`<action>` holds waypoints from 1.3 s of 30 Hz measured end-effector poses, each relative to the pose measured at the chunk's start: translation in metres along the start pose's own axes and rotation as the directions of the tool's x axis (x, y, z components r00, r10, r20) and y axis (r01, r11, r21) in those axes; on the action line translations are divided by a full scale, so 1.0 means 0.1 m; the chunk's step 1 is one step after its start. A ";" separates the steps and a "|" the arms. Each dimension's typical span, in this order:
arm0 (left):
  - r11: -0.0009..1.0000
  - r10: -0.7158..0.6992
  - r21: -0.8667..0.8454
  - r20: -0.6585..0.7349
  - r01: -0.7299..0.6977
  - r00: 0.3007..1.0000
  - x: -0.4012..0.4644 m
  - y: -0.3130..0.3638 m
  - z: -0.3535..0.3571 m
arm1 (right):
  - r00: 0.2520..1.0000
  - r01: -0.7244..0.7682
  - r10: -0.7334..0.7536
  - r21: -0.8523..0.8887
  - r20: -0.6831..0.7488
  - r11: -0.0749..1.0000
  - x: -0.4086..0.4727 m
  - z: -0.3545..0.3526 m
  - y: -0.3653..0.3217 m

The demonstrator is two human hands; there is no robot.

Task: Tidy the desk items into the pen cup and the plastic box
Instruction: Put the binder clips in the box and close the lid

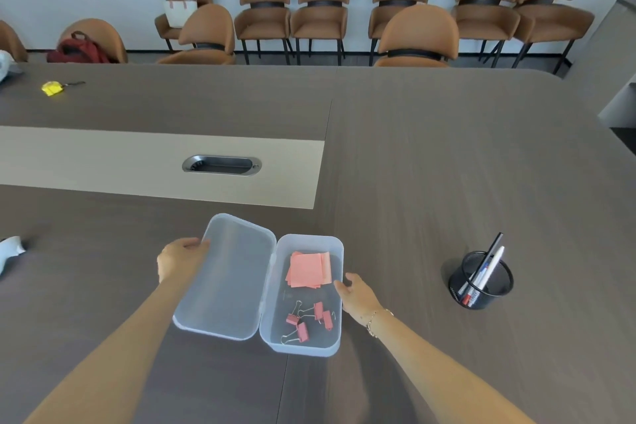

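A clear plastic box (335,244) lies open on the dark table in front of me. Inside it are a pad of pink sticky notes (309,268) and several pink binder clips (304,320). Its hinged lid (230,279) is folded out flat to the left. My left hand (179,260) grips the lid's far left edge. My right hand (356,293) rests against the box's right wall, fingers spread. A black mesh pen cup (481,280) stands to the right with several pens (488,265) in it.
A metal cable port (222,165) sits in the beige strip across the table. A yellow tape measure (52,87) lies far left. A white object (10,248) pokes in at the left edge. Brown chairs line the far wall.
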State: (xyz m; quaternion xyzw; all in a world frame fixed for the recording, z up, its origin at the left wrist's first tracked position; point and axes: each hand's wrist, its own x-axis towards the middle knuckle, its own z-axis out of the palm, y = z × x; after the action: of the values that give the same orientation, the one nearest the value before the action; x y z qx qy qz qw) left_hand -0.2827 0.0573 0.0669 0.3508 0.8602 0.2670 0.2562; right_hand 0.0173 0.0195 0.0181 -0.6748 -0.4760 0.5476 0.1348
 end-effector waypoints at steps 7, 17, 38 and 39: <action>0.979 0.204 -0.102 0.413 -0.177 0.888 -0.29 0.55 -0.04 | 1.000 0.003 -0.003 -0.007 -0.017 1.000 -0.03 -0.02 -0.04; 0.972 0.215 -0.074 0.656 -0.221 0.723 -0.62 0.68 0.36 | 0.978 -0.210 0.180 0.460 0.108 0.863 -0.19 -0.25 -0.16; 0.914 0.157 0.232 0.555 -0.333 0.817 -0.61 0.30 0.84 | 0.971 -0.240 0.226 0.302 0.080 0.923 0.27 -0.23 -0.04; 0.912 0.161 0.233 0.555 -0.338 0.816 -0.61 0.29 0.86 | 0.971 -0.241 0.230 0.299 0.071 0.923 0.28 -0.23 -0.04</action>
State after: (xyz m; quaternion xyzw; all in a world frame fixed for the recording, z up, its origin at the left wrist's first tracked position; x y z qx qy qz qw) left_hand -0.1773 0.0543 0.0385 0.5582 0.7347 0.0492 0.3824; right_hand 0.0341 0.0517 0.0121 -0.6884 -0.3034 0.6385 0.1624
